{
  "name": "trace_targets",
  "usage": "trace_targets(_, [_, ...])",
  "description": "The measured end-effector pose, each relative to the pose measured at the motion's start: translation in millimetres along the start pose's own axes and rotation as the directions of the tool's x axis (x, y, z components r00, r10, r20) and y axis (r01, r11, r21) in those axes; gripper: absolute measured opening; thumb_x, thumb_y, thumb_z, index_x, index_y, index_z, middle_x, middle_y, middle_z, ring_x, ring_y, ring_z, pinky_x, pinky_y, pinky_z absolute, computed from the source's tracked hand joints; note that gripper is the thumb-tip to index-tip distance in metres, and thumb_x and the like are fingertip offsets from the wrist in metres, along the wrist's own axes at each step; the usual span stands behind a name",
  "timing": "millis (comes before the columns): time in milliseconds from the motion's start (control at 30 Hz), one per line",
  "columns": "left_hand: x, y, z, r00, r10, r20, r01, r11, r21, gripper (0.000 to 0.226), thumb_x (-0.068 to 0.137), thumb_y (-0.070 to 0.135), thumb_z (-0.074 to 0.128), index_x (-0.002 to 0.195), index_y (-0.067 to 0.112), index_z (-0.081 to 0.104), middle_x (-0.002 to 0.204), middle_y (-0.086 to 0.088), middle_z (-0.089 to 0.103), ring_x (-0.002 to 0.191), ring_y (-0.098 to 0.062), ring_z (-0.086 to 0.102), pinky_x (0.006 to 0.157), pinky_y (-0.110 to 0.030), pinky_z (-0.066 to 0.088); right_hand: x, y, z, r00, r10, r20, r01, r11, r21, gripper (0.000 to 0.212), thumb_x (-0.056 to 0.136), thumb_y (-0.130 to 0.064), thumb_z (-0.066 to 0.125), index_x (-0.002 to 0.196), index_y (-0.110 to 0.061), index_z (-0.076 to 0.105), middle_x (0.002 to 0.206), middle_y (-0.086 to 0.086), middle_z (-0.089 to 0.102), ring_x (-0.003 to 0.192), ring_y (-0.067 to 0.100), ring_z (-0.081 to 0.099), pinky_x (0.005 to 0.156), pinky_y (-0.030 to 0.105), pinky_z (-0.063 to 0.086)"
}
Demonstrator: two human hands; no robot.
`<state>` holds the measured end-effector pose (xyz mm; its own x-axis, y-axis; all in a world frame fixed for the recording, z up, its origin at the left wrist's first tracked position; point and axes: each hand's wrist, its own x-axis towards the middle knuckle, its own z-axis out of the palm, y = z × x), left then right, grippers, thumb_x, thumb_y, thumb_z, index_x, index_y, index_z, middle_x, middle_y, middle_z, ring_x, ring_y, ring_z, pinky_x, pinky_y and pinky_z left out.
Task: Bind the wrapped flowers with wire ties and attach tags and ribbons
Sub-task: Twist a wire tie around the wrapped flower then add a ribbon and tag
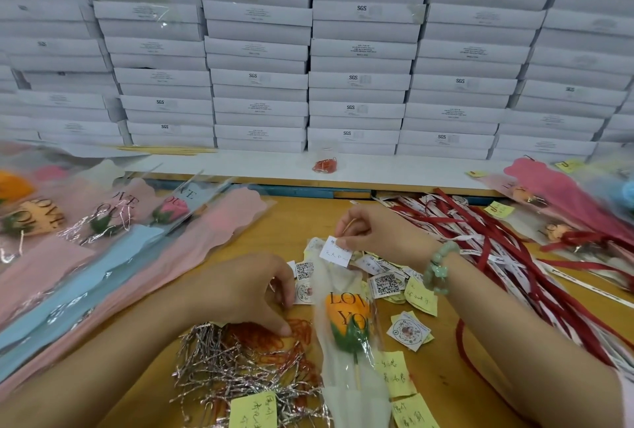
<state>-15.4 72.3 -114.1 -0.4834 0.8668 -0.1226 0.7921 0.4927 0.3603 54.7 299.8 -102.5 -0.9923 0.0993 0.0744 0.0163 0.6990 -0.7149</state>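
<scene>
The right hand (374, 232) is up at the top end of the wrapped flower (346, 321), thumb and forefinger pressed together on a small white tag (334, 252). It's pinched at its upper edge, so the handwritten face hangs free over the mouth of the sleeve. A thin pale sliver pokes up out of that same pinch; it may be a tie or a clip, but the view is too soft to say.

The flower lies straight down from the pinch, orange bud mid-sleeve and stem running back toward the person. Laid lengthwise like that, either end is in reach of a hand.

The left hand (254, 290) sits down and left of the pinch, fingers curled, thumb tip planted in the red clips (302, 331). Whether it has one caught I cannot tell — the fingers hide it. Just below that thumb the silver wire ties (219, 369) lie in a heap, near enough to grab without shifting the arm.

My read is that this is the tagging step, with the right hand holding the tag in place while the left fishes for a fastener. The ribbon looks to be still ahead.

The QR tags (386, 285) are scattered right under the pinching hand's wrist. Out beyond that wrist the ribbons (507, 249), red and white, fan across the table (298, 218). Far left of the left hand, pink and blue sleeves (103, 273) lie side by side.
</scene>
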Motion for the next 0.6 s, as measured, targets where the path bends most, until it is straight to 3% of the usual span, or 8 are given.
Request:
trace_targets(133, [2.0,2.2,2.5,0.997,0.047,-0.056,-0.049,0.998,-0.03,0.011,0.075,0.029,0.082,0.078,0.031,0.072,0.077,0.022,0.056,0.073,0.016,0.05,0.059,-0.005,0.036,-0.3,0.1,-0.2,1.0,0.002,0.009,-0.002,1.0,-0.004,0.008,0.088,-0.014,0.069,0.087,-0.021,0.064,0.078,-0.001,0.071,0.072,0.009,0.066,0.088,0.04,0.055])
trace_targets(300, [2.4,2.1,2.0,0.996,0.086,-0.022,-0.086,0.996,0.003,0.016,0.078,0.027,0.079,0.072,0.035,0.066,0.077,0.022,0.057,0.074,0.011,0.051,0.06,-0.008,0.036,-0.2,-1.3,-0.8,1.0,-0.005,0.001,0.005,1.0,-0.017,0.009,0.088,-0.017,0.069,0.086,-0.023,0.064,0.077,-0.006,0.07,0.068,0.003,0.064,0.085,0.036,0.055])
trace_targets(467, [2.7,0.7,-0.6,0.996,0.083,-0.044,-0.084,0.996,-0.018,0.021,0.077,0.024,0.081,0.065,0.035,0.067,0.069,0.028,0.064,0.071,0.003,0.061,0.059,-0.011,0.042,-0.7,-0.8,-0.6,1.0,-0.014,0.009,0.014,1.0,-0.02,0.008,0.088,-0.016,0.07,0.087,-0.022,0.065,0.079,-0.005,0.071,0.074,0.008,0.066,0.087,0.038,0.056])
trace_targets(600, [1.8,-0.6,-4.2,0.994,0.108,-0.031,-0.111,0.989,-0.101,0.022,0.077,0.02,0.081,0.071,0.035,0.066,0.077,0.017,0.069,0.077,-0.004,0.064,0.07,-0.023,0.05,0.0,0.7,-0.6,1.0,-0.017,0.023,0.017,1.0,-0.003,0.01,0.088,-0.015,0.07,0.085,-0.023,0.064,0.074,-0.008,0.07,0.071,0.006,0.065,0.087,0.039,0.055])
